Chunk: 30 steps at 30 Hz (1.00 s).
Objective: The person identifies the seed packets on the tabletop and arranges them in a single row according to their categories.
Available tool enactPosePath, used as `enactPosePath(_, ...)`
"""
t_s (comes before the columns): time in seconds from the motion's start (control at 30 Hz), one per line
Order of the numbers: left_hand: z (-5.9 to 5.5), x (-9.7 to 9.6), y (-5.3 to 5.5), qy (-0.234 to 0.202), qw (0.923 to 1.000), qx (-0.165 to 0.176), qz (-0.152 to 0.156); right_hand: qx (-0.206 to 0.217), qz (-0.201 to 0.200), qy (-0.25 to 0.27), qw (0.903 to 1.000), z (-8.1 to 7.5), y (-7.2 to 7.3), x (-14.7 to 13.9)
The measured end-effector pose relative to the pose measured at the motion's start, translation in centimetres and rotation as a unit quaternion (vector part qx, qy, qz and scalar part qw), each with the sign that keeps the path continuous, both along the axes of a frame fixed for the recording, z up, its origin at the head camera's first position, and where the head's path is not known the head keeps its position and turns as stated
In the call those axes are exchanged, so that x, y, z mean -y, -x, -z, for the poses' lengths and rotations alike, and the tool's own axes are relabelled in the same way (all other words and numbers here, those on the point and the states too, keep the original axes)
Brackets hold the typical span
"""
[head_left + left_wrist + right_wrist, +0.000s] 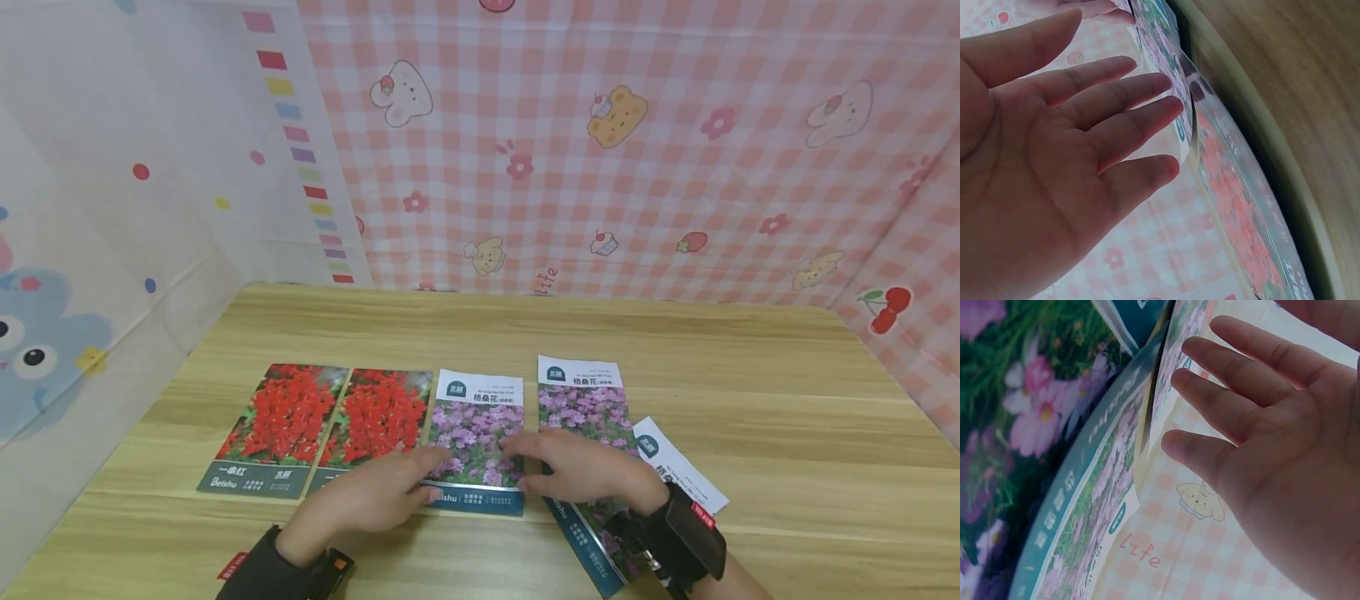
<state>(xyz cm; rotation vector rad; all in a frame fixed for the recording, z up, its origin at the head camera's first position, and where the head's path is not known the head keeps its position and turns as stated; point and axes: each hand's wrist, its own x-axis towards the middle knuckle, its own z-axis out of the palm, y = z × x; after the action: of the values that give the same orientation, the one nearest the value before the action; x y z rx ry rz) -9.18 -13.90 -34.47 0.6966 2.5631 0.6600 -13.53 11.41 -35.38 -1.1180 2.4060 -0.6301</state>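
My left hand (375, 492) is at the left edge of a seed packet with purple flowers (476, 421), fingertips at its picture. At that packet's right edge is my right hand (581, 471), fingertips touching or very near it. Both wrist views show extended, relaxed fingers. Left of this packet lie two red-flower seed packets, the outer one (281, 417) in full sight and the inner one (381, 412) partly covered by my left hand. Another purple-flower packet (581, 408) lies behind my right hand. A tilted seed packet (678, 462) is largely hidden under my right wrist.
The packets lie on a wood-grain table (480, 329). Behind it hangs a pink checked cloth (465, 167) with cartoon prints, and a pale cloth (172, 150) hangs at the left. Each wrist wears a black strap, such as the right strap (686, 533).
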Motion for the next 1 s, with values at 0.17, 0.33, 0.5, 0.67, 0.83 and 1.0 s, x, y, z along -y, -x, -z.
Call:
enactPosePath(0.17,0.0,-0.1,0.0,0.001,1.0000,0.002,-0.002,-0.021,-0.004,0.007,0.9997,-0.5,0.0,-0.3)
enactPosePath(0.33,0.1,-0.1,0.2,0.000,1.0000,0.000,0.000,-0.027,0.001,0.029,0.9992,-1.2,0.2,-0.8)
enactPosePath(0.5,0.1,-0.1,0.2,-0.002,1.0000,0.003,0.002,-0.023,0.020,0.043,0.9986,-2.0,0.2,-1.4)
enactPosePath(0.67,-0.1,-0.2,0.1,-0.002,1.0000,0.002,0.004,-0.029,0.058,0.042,0.9970,-2.6,0.1,-2.2)
enactPosePath(0.83,-0.2,-0.4,0.0,-0.003,0.9999,-0.007,0.010,-0.045,0.084,0.043,0.9945,-2.2,0.2,-3.6)
enactPosePath(1.0,-0.1,-0.7,-0.2,-0.007,0.9999,-0.013,0.007,-0.056,0.099,0.051,0.9922,-1.8,0.1,-5.4)
